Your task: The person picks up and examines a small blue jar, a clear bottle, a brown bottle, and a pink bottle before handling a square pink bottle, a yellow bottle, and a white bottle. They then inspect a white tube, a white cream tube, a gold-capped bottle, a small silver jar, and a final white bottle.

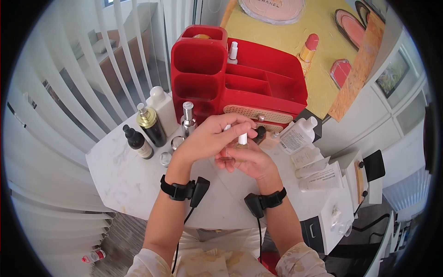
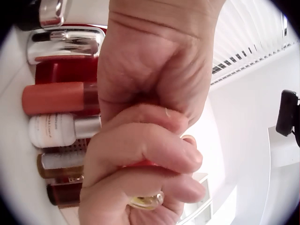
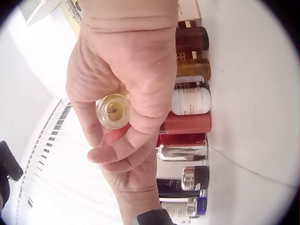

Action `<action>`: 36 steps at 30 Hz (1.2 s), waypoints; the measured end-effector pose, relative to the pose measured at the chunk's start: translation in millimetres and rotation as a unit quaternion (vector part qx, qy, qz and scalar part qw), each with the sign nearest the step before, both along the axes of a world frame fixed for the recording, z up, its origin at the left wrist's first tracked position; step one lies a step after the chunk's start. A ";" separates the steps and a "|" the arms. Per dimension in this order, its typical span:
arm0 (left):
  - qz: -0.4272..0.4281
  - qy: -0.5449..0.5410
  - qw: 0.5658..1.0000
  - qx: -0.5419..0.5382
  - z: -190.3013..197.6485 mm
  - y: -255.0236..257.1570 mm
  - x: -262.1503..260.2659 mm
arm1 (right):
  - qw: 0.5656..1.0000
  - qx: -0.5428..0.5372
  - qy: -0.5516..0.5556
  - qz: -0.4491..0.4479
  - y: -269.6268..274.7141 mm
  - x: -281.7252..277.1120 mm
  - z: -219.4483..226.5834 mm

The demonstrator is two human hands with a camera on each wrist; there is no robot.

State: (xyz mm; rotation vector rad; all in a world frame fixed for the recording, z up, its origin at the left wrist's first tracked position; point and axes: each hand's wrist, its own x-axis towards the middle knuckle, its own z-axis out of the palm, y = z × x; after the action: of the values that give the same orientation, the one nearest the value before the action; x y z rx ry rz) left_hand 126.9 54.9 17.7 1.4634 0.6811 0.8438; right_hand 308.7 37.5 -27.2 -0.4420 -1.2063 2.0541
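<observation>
Both hands meet in front of the red organizer (image 1: 203, 106). My right hand (image 1: 256, 161) grips a small glass bottle with a white cap (image 1: 242, 138); its round base with yellowish liquid (image 3: 112, 111) faces the right wrist camera. The left hand (image 1: 207, 138) lies against the right one, its fingers (image 2: 150, 147) curled round a second small bottle, mostly hidden. Only this bottle's white top (image 1: 227, 127) and a reddish patch (image 3: 116, 135) show between the hands. A similar white-capped bottle (image 1: 233, 53) stands in the organizer's upper tray.
On the left of the marble table (image 1: 124, 180) stand a dark dropper bottle (image 1: 138, 142), a gold-collared pump bottle (image 1: 151, 124), a white bottle (image 1: 162, 110) and a silver-topped bottle (image 1: 188, 117). White tubes (image 1: 318, 177) and a lotion bottle (image 1: 299, 135) stand right. Vertical blinds (image 1: 69, 74) border the left side.
</observation>
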 end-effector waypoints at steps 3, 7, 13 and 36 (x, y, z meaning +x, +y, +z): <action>-0.024 -0.040 0.999 -0.005 4.6 -2.4 -0.7 | 1.000 -0.010 0.003 -0.004 -2.9 -0.6 6.0; -0.058 -0.034 0.998 0.018 -2.1 -0.4 2.7 | 1.000 0.009 -0.016 -0.001 -3.2 -1.8 0.0; -0.066 -0.052 0.994 0.071 -11.6 3.1 8.7 | 0.999 0.031 -0.014 0.012 -3.3 -5.4 1.9; -0.048 -0.043 0.993 0.098 -8.3 3.3 7.5 | 0.998 0.040 -0.015 -0.035 -4.1 -6.2 -6.8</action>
State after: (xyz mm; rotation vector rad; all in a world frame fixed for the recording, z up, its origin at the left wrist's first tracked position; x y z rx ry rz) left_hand 134.4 58.2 9.4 1.6124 0.4692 0.9138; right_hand 302.5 33.3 -34.0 -0.4727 -1.2690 1.9380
